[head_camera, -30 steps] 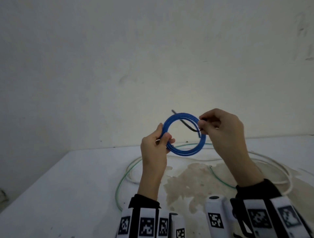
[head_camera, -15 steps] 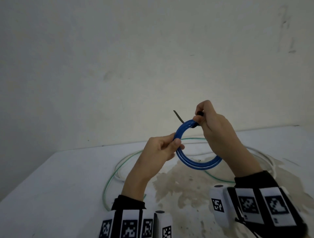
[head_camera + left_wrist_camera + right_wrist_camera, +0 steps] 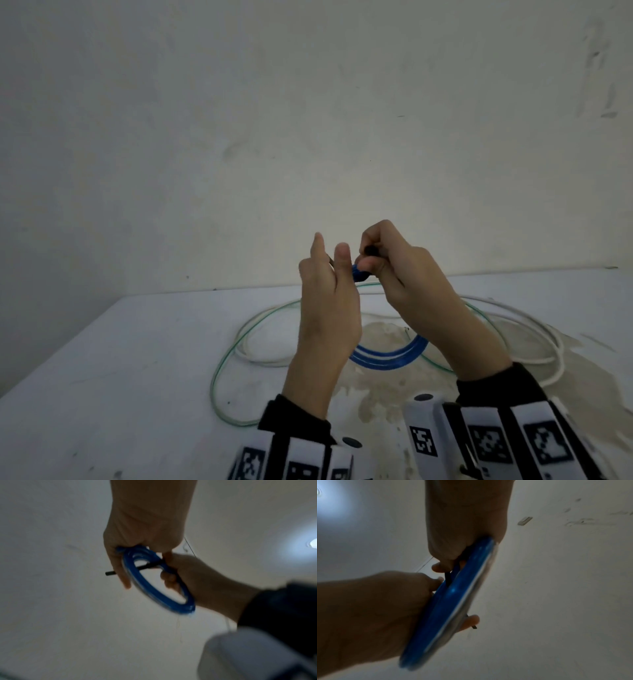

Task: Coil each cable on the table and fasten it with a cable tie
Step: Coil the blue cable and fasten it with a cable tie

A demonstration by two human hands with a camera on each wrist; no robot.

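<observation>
Your blue cable [image 3: 388, 356] is coiled and held up at mid-frame, but its cable tie [image 3: 371, 251] looks not yet cinched. The green cable [image 3: 219, 370] and white cable [image 3: 555, 342] lie loose on the table [image 3: 120, 377] below. Your hands are close together: the left hand [image 3: 329, 308] pinches the coil's top, fingers pointing up, and the right hand [image 3: 404, 274] pinches the tie.

Head view dim, flat greyish light, shadows faint, slightly soft. Left wrist pic: lamp glare [image 3: 313, 545] at 3 o'clock; right wrist pic: same at 10 o'clock. Both murky, underexposed, blue coil [image 3: 447, 601] motion-blurred.
</observation>
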